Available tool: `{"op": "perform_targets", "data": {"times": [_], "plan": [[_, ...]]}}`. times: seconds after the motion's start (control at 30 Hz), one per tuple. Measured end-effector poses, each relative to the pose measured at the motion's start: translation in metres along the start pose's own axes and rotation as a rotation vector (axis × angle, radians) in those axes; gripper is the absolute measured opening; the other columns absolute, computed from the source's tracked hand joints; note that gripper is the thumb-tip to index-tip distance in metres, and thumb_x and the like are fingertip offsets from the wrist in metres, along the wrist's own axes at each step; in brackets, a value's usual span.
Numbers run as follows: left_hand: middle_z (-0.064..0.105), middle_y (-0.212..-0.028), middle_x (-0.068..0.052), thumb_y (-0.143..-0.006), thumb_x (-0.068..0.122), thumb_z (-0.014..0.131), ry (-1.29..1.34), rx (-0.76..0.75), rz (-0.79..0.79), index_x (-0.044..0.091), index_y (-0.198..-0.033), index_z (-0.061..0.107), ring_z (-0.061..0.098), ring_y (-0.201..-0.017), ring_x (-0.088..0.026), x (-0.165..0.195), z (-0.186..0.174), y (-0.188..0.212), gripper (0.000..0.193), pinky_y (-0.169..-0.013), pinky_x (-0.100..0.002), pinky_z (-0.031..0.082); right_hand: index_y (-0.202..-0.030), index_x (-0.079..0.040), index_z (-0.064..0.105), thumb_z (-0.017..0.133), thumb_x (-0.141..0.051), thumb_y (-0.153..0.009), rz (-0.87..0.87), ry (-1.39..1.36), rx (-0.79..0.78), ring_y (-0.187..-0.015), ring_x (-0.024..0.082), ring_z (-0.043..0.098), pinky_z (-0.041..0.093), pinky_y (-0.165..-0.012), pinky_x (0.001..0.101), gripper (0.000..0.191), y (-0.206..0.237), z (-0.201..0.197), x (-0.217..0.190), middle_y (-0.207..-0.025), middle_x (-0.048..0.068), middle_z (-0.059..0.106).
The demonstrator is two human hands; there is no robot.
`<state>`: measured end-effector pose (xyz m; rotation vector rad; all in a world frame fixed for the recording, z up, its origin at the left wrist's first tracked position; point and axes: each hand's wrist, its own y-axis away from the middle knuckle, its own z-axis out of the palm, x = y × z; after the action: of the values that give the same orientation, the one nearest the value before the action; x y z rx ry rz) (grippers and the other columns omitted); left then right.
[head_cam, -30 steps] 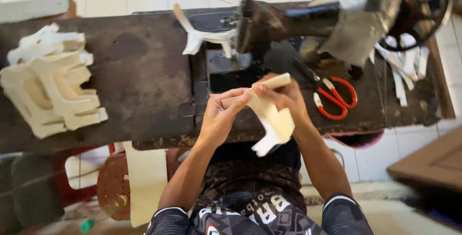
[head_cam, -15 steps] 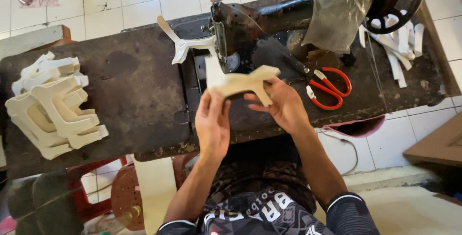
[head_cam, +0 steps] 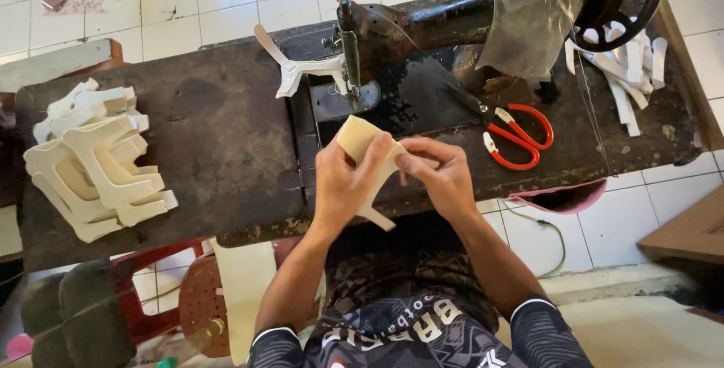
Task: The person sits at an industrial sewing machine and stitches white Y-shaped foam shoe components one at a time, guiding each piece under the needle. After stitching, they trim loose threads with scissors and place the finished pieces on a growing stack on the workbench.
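Observation:
Both my hands hold one cream-coloured cut piece (head_cam: pixel 360 142) over the front edge of the dark work table (head_cam: pixel 219 142). My left hand (head_cam: pixel 347 179) grips its upper part, with the thumb and fingers folded round it. My right hand (head_cam: pixel 441 172) pinches its right side. A leg of the piece pokes out below my left hand. Just behind the piece stands the black sewing machine (head_cam: pixel 422 29), its needle end near another cream piece (head_cam: pixel 298 70) lying under the foot.
A stack of several cream cut pieces (head_cam: pixel 94 161) lies at the table's left. Red-handled scissors (head_cam: pixel 513 130) lie right of my hands. White strips (head_cam: pixel 630 74) hang at the far right by the handwheel. A red stool (head_cam: pixel 188 300) stands below left.
The piece was held flat and wide between my hands; now it is turned and bunched closer, my hands drawn together nearer the table's front edge.

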<state>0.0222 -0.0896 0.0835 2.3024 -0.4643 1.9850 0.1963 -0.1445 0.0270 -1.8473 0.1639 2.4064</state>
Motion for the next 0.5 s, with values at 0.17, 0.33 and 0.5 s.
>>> {"op": "perform_targets", "data": {"times": [0.17, 0.33, 0.5], "plan": [[0.072, -0.083, 0.001, -0.100, 0.027, 0.070, 0.291, -0.068, -0.235, 0.002, -0.099, 0.073, 0.064, -0.070, -0.004, -0.032, 0.011, -0.007, 0.026, -0.058, -0.022, 0.050, -0.110, 0.008, 0.071, 0.063, -0.009, -0.097, 0.086, -0.433, -0.164, -0.100, 0.018, 0.067, 0.053, -0.090, 0.0344, 0.023, -0.009, 0.001, 0.018, -0.106, 0.008, 0.070], [0.069, -0.088, 0.001, -0.102, 0.024, 0.071, 0.250, -0.017, -0.129, 0.002, -0.106, 0.070, 0.060, -0.077, -0.003, -0.045, 0.023, -0.005, 0.022, -0.064, -0.021, 0.048, -0.113, 0.006, 0.071, 0.064, -0.012, -0.095, 0.156, -0.475, -0.170, -0.101, 0.017, 0.067, 0.053, -0.094, 0.0317, 0.027, -0.008, 0.008, 0.016, -0.108, 0.008, 0.071], [0.062, -0.123, -0.003, -0.099, 0.018, 0.068, 0.066, 0.323, 0.191, -0.001, -0.127, 0.056, 0.060, -0.109, -0.007, -0.015, 0.012, 0.005, 0.037, -0.082, -0.020, 0.054, -0.112, 0.005, 0.075, 0.069, -0.011, -0.097, -0.212, 0.354, -0.004, -0.095, 0.014, 0.065, 0.051, -0.084, 0.0260, 0.022, 0.006, 0.005, -0.024, -0.107, 0.004, 0.070]]}}
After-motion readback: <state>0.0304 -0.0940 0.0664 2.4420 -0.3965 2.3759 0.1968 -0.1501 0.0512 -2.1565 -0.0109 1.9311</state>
